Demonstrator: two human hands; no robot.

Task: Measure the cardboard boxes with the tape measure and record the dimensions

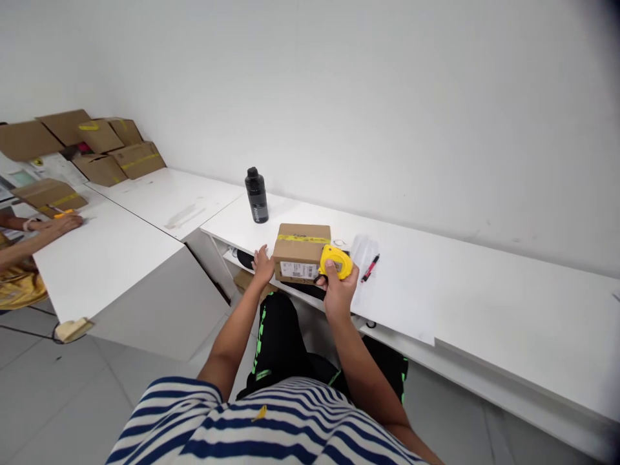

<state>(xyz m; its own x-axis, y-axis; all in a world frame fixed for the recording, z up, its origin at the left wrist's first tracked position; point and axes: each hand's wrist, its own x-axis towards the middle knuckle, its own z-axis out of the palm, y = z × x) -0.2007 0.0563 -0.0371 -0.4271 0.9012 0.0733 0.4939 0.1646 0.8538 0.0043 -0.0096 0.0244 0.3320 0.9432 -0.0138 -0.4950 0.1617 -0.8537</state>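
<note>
A small cardboard box (301, 250) with yellow tape and a white label stands at the front edge of the white counter (484, 297). My left hand (262, 263) rests against the box's left side, fingers curled on it. My right hand (339, 288) grips a yellow tape measure (335, 261) held against the box's right front corner.
A black bottle (256, 195) stands behind the box. A red-and-black pen (370, 267) lies on white paper (387, 290) to the right. Cardboard boxes (104, 150) are piled at the far left. Another person's hand (61, 223) rests on the left table (106, 248).
</note>
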